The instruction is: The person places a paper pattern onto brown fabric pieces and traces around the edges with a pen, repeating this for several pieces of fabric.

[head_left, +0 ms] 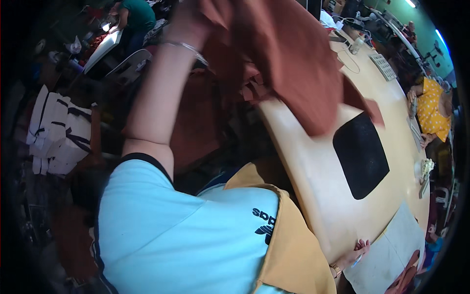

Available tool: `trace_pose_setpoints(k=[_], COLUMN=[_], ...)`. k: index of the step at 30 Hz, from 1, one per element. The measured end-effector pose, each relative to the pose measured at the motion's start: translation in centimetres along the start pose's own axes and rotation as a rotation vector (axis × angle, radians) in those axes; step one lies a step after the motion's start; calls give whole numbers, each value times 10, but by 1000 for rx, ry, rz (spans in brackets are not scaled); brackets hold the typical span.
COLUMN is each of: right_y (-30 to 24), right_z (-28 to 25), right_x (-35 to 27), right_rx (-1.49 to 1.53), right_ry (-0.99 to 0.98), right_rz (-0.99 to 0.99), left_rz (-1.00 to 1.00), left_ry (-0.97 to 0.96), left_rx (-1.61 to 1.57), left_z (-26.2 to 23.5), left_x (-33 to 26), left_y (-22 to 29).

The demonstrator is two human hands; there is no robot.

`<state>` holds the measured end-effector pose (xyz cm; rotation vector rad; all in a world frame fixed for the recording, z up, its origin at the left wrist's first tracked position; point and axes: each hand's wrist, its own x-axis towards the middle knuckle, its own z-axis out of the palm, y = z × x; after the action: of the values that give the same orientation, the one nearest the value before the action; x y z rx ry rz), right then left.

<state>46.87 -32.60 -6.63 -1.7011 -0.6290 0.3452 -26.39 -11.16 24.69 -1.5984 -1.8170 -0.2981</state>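
Observation:
My left hand (190,23), blurred and with a thin bangle at its wrist, is raised at the top. It grips a large reddish-brown sheet (298,63) that looks like leather or suede and hangs over the far part of the table. The fingertips are hidden in its folds. At the lower right, low over the table edge, my right hand (356,254) is closed round a slim pale-blue pen (358,260), a watch on its wrist. A black panel with rounded corners (361,157) lies flat on the table between the two hands.
The cream table (318,181) curves along my right side. A grey sheet (391,245) and brown scraps (407,275) lie near my right hand. A person in a yellow dotted top (434,110) is across the table. White bundles (61,132) stand at left.

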Motion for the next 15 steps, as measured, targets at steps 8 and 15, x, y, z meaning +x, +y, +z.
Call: trace_pose_setpoints(k=[8,15], right_y=[14,19], right_z=[-7,-7], right_x=[11,13], right_rx=[3,-84], right_ry=[-135,-97], right_rz=[-30,-22], left_rz=[-694,-921], left_ry=[522,623], left_rx=[-992,-1520], left_z=[-1,60], left_x=[22,12], left_y=[-204,-240])
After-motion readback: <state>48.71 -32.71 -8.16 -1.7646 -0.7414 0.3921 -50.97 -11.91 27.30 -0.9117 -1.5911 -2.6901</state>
